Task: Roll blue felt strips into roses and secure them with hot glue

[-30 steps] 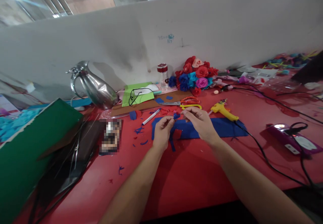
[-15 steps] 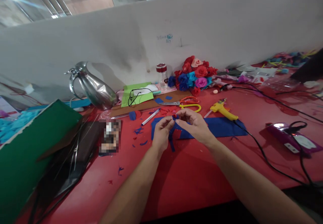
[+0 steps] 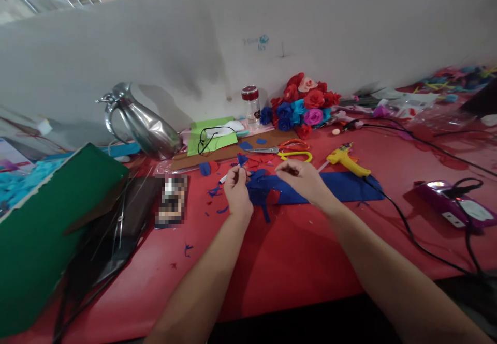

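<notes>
Upright in the fingers of my left hand (image 3: 238, 186) is a small blue and red fabric flower (image 3: 242, 160), pinched at its base. To the right, my right hand (image 3: 301, 178) hovers over the blue fabric strip (image 3: 334, 186), fingers curled and thumb near the index fingertip; anything between them is too small to make out. Loose blue pieces (image 3: 257, 177) and a red scrap (image 3: 273, 197) lie on the strip between my hands. A white pen (image 3: 222, 179) is mostly hidden behind my left hand. Beyond my hands rest scissors (image 3: 295, 155) with orange and yellow handles.
A yellow glue gun (image 3: 347, 160) lies right, its black cord trailing across the red table (image 3: 295, 261). Finished flowers (image 3: 306, 106), a jar (image 3: 251, 107) and a metal jug (image 3: 145, 126) stand along the wall. A green box (image 3: 77, 220) occupies the left; a purple device (image 3: 454, 204) sits right.
My hands have parted: the left has moved left with the flower, and the right has drawn away to the right. The view has tilted down slightly.
</notes>
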`<control>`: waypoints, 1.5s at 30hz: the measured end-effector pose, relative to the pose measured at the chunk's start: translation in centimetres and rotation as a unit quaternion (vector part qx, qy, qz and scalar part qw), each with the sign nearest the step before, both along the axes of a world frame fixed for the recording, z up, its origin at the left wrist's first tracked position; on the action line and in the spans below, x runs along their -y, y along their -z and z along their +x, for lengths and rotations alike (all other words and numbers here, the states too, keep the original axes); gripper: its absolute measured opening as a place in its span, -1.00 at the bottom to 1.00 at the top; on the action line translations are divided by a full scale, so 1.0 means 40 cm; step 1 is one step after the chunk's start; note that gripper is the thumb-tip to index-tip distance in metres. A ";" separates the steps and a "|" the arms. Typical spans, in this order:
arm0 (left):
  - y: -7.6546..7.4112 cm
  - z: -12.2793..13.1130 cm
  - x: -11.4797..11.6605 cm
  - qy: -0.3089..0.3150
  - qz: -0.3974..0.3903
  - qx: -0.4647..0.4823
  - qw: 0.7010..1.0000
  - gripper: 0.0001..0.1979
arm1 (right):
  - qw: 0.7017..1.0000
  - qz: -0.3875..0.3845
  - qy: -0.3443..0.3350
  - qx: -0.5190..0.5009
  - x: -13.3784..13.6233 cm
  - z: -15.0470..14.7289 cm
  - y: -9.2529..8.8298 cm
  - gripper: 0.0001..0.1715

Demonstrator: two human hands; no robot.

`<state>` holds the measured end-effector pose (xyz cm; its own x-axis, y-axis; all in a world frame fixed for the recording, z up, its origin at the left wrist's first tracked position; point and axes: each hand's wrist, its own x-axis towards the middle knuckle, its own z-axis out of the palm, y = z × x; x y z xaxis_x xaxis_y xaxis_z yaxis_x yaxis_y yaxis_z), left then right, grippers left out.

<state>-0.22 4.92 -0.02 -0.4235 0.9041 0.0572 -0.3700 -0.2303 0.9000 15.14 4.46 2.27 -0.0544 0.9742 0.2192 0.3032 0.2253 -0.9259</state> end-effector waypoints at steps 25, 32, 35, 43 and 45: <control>0.002 -0.080 0.037 -0.095 -0.013 -0.012 0.995 -0.76 | 0.916 0.139 0.026 0.376 -0.049 -0.054 0.069 -0.64; 0.009 -0.111 0.030 -0.029 -0.033 0.058 0.997 -0.68 | 0.935 0.123 0.047 0.328 -0.083 -0.088 0.069 -0.81; 0.000 -0.106 0.034 0.046 -0.056 0.082 0.994 -0.68 | 0.972 0.089 0.080 0.200 -0.082 -0.069 0.056 -0.89; -0.022 -0.072 0.069 0.150 -0.033 -0.030 0.988 -0.74 | 0.971 -0.072 0.052 -0.221 -0.053 -0.020 0.025 -0.65; -0.021 -0.070 0.070 0.153 -0.028 -0.051 0.986 -0.76 | 0.960 -0.097 0.039 -0.258 -0.050 -0.018 0.018 -0.68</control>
